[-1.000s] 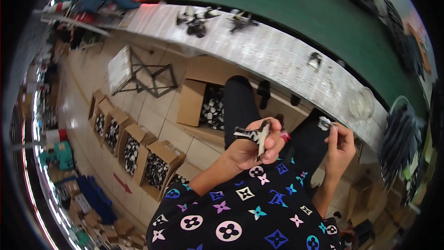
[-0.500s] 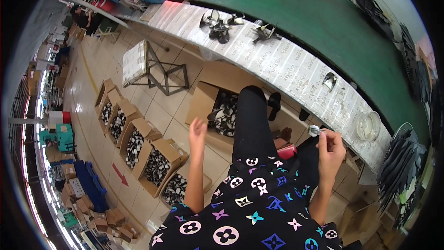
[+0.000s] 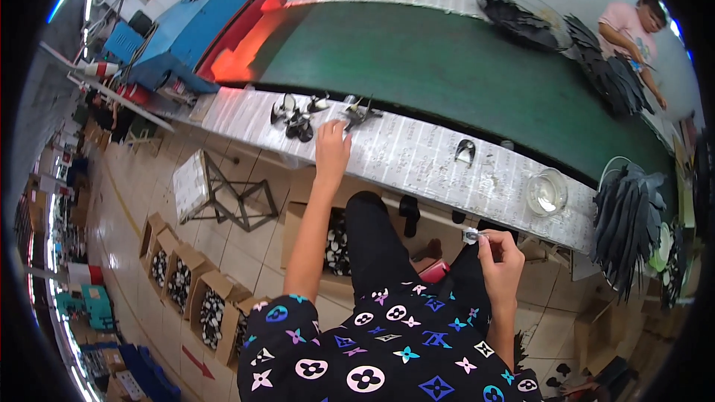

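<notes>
My left hand [image 3: 333,152] is over the paper-covered ledge, its fingers partly bent and apart, beside a dark, pointed piece [image 3: 360,115]. Whether the fingertips touch that piece I cannot tell. Just left of the hand lies a small cluster of black-and-white curved pieces [image 3: 296,123]. Above my right thigh, my right hand [image 3: 501,259] pinches a small whitish-grey piece [image 3: 471,236] between thumb and finger. Farther right along the ledge are a single black-and-white piece [image 3: 465,152] and a round clear dish [image 3: 546,192].
Beyond the ledge runs a green conveyor belt [image 3: 387,59] from a blue machine [image 3: 197,18] with an orange glow. Bundled dark strips [image 3: 631,212] hang at right; a co-worker [image 3: 629,30] stands beyond. Boxes of black-and-white pieces [image 3: 212,316] and a stool [image 3: 192,186] stand at left.
My left hand has moved forward from above the floor boxes to the pieces on the ledge. My right hand still holds the whitish-grey piece. The view has shifted toward the conveyor.
</notes>
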Motion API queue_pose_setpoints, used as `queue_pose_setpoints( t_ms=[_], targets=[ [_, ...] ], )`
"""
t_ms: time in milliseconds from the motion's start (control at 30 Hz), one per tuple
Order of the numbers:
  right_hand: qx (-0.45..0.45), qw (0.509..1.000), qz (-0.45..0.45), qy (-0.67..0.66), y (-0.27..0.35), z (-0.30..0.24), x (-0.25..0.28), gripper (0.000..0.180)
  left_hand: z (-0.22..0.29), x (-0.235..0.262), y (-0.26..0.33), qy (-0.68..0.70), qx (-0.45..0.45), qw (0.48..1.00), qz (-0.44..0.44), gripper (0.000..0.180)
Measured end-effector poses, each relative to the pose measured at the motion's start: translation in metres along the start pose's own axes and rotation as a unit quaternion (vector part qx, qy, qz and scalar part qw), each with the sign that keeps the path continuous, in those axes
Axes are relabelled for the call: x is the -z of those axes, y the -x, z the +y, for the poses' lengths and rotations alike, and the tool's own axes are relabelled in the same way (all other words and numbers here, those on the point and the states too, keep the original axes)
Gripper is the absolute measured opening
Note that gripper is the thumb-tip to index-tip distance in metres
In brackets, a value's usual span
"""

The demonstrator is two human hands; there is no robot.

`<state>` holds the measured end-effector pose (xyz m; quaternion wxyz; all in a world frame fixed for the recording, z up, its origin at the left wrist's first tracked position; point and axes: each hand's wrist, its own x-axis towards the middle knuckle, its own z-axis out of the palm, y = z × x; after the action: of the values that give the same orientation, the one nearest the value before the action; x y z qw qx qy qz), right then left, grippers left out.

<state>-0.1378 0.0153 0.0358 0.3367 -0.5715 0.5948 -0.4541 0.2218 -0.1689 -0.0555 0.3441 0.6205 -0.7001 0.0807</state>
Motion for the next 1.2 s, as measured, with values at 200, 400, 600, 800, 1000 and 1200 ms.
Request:
queue_pose_setpoints(
  t_ms=[200,400,600,800,1000,1200],
  targets=[
    [-0.018,0.997,0.076,0.006,0.011,0.010,0.020,0.009,-0.018,-0.031,-0.032,-0.200,-0.040,0.973,-0.106,0.027],
    [-0.052,0.995,0.081,-0.028,0.003,0.019,0.029,0.009,-0.024,-0.003,0.019,-0.077,0.121,0.989,-0.026,0.029],
    [-0.057,0.995,0.031,-0.073,-0.013,0.016,0.015,0.010,0.026,0.030,0.081,0.623,0.471,0.624,-0.008,0.032],
    [-0.040,0.992,-0.003,-0.117,-0.018,0.007,0.011,0.009,0.129,0.034,0.099,0.794,0.422,0.421,-0.122,0.032],
    [-0.061,0.987,0.082,-0.120,-0.010,0.006,0.031,0.007,0.186,0.014,0.103,0.803,0.453,0.334,-0.196,0.039],
    [-0.011,0.998,0.038,-0.048,0.001,-0.011,0.027,0.005,0.208,0.021,0.127,0.742,0.448,0.424,-0.262,0.037]
  ],
)
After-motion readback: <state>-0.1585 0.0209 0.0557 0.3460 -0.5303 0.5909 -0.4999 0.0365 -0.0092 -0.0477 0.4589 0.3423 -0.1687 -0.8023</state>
